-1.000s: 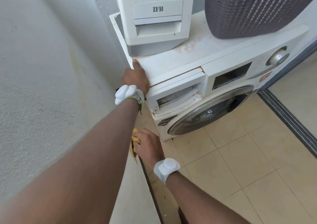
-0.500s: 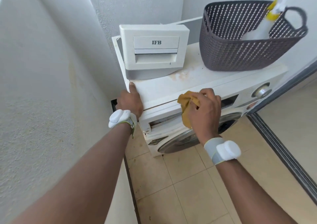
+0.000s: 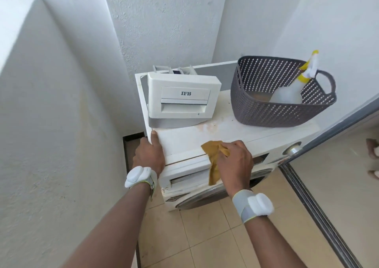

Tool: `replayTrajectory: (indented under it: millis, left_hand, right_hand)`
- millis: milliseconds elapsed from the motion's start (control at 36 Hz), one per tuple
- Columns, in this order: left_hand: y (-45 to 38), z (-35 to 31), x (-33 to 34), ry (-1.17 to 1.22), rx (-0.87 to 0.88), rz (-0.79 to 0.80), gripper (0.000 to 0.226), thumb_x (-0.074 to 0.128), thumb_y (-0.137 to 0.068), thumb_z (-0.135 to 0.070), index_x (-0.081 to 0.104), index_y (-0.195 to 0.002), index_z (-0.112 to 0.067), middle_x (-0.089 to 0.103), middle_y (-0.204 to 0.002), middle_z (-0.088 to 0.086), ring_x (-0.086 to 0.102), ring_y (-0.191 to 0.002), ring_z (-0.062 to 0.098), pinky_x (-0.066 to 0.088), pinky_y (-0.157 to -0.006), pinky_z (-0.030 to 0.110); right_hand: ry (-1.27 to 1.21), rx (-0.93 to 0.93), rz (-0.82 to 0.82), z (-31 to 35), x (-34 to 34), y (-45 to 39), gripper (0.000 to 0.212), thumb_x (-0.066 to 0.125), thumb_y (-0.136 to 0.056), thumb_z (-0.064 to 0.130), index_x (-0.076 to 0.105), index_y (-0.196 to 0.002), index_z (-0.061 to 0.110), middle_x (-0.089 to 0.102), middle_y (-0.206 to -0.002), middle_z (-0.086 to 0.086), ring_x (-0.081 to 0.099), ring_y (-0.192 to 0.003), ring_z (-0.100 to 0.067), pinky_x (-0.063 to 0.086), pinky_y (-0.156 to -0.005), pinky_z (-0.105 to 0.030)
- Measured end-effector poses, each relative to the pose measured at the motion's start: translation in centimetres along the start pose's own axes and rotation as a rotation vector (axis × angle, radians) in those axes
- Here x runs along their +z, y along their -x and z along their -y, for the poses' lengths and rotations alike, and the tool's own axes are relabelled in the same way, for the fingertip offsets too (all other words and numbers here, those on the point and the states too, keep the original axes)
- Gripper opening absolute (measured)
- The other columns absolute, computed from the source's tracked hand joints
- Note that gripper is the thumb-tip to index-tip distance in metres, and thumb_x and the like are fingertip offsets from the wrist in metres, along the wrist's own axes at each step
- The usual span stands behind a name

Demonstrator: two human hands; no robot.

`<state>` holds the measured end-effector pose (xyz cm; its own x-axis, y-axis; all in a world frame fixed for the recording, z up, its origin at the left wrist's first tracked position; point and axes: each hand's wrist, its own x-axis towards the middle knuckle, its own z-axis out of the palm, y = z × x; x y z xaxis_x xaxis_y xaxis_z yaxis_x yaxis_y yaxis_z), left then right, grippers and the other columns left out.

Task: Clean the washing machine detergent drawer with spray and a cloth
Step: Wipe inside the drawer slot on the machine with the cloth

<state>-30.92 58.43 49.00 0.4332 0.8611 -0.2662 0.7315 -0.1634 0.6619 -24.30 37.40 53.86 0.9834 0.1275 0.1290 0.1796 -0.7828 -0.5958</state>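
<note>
**Drawer out on the washer top, cloth at the front edge**

The drawer [image 3: 184, 98] stands on top of the washer [image 3: 235, 130], at the back left corner, its white front panel marked IFB facing the camera and its compartments just showing behind. To its right, at the back right corner, a dark grey basket [image 3: 266, 111] holds the spray bottle [image 3: 291, 93], which leans to the right with its yellow-and-white nozzle poking over the basket's rim beside the handle.

The left hand [image 3: 148, 157] grips the washer's front left corner: the thumb lies flat on the top surface just in front of the drawer, and the fingers wrap down the side, out of sight. The right hand [image 3: 235, 163] is at the front edge, near its middle, fingers curled round a mustard-yellow cloth [image 3: 214, 161]. Part of the cloth is bunched on the top surface and the rest hangs over the edge, down in front of the open drawer slot [image 3: 184, 182]. Each wrist wears a white band.

The washer's knob [image 3: 292, 149] is at the right end of the front panel, and the door's rim curves beneath the right hand. Beige floor tiles [image 3: 205, 237] lie below; white walls close in on the left and behind.
</note>
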Motion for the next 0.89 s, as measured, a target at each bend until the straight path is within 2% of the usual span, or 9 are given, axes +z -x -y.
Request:
replayTrajectory:
  millis: [83,139,306,389,528,639,722,778,889]
  left_hand:
    - [0.0,-0.1,-0.2,0.003,-0.014,0.013,0.070,0.018,-0.102,-0.071,0.055,-0.108,-0.012,0.065,-0.117,0.018,0.052,-0.090,0.037,0.039,-0.079,0.043]
    - [0.3,-0.2,-0.2,0.001,-0.002,0.014,0.069,0.018,-0.102,-0.071,0.055,-0.108,-0.014,0.065,-0.118,0.018,0.058,-0.097,0.041,0.041,-0.080,0.043]
    - [0.3,-0.3,-0.2,0.015,-0.002,0.010,0.065,0.020,-0.104,-0.068,0.057,-0.117,-0.017,0.066,-0.120,0.015,0.061,-0.105,0.043,0.045,-0.086,0.044]
    - [0.6,0.0,-0.2,0.041,0.010,0.024,0.066,0.017,-0.101,-0.072,0.054,-0.105,-0.017,0.066,-0.112,0.013,0.061,-0.098,0.041,0.050,-0.090,0.048]
    - [1.1,-0.4,-0.8,0.058,0.013,0.022,0.068,0.013,-0.100,-0.076,0.051,-0.095,-0.019,0.066,-0.108,0.015,0.060,-0.095,0.042,0.047,-0.084,0.046]
    - [1.7,-1.9,-1.4,0.142,-0.018,0.026,0.072,0.009,-0.098,-0.078,0.057,-0.094,-0.025,0.069,-0.102,0.008,0.062,-0.091,0.036,0.051,-0.087,0.047]
    - [2.2,-2.5,-2.2,0.162,-0.053,0.024,0.064,0.014,-0.106,-0.067,0.061,-0.098,-0.024,0.070,-0.108,0.009,0.059,-0.092,0.033,0.048,-0.090,0.045]
    - [2.5,-3.1,-2.2,0.181,-0.055,0.027,0.061,0.019,-0.109,-0.060,0.065,-0.103,-0.020,0.071,-0.113,0.009,0.060,-0.096,0.032,0.046,-0.091,0.042]
    - [2.6,-2.5,-2.8,0.279,-0.144,0.091,0.059,0.026,-0.112,-0.054,0.070,-0.122,-0.016,0.071,-0.125,0.010,0.065,-0.116,0.036,0.046,-0.098,0.040]
  right_hand:
    - [-0.125,0.243,-0.119,0.4,-0.2,-1.3,0.023,0.067,-0.093,0.006,0.078,-0.113,0.007,0.064,-0.107,-0.008,0.057,-0.093,-0.026,0.042,-0.084,-0.030]
    - [-0.090,0.264,-0.139,0.8,-0.3,-2.7,0.022,0.066,-0.093,0.006,0.077,-0.113,0.006,0.063,-0.108,-0.011,0.053,-0.091,-0.026,0.035,-0.081,-0.030]
    - [0.146,-0.023,-0.033,2.8,3.5,-5.6,0.028,0.066,-0.090,0.000,0.071,-0.117,0.006,0.056,-0.115,-0.009,0.058,-0.100,-0.033,0.047,-0.083,-0.037]
    - [0.195,-0.140,-0.010,3.5,5.2,-3.0,0.033,0.067,-0.084,-0.006,0.069,-0.114,0.007,0.056,-0.116,-0.006,0.053,-0.095,-0.029,0.051,-0.079,-0.039]
    - [0.048,-0.462,0.308,4.3,5.5,1.3,0.047,0.064,-0.069,-0.015,0.076,-0.104,0.015,0.060,-0.106,0.004,0.052,-0.089,-0.021,0.053,-0.071,-0.033]
    - [-0.219,-0.426,0.617,5.9,4.0,-0.3,0.045,0.058,-0.076,-0.007,0.080,-0.104,0.021,0.060,-0.100,0.011,0.062,-0.093,-0.016,0.055,-0.086,-0.032]
    - [-0.243,-0.268,0.383,4.8,2.7,-2.0,0.050,0.064,-0.077,-0.012,0.078,-0.110,0.023,0.057,-0.103,0.015,0.062,-0.097,-0.012,0.050,-0.088,-0.019]
    - [-0.147,-0.172,0.176,3.2,2.0,-3.6,0.044,0.067,-0.076,-0.011,0.076,-0.108,0.018,0.059,-0.108,0.008,0.060,-0.097,-0.020,0.046,-0.081,-0.023]
    - [0.076,-0.208,0.136,2.5,2.2,-3.5,0.037,0.073,-0.068,-0.015,0.071,-0.092,0.014,0.058,-0.103,-0.003,0.057,-0.086,-0.028,0.052,-0.064,-0.034]
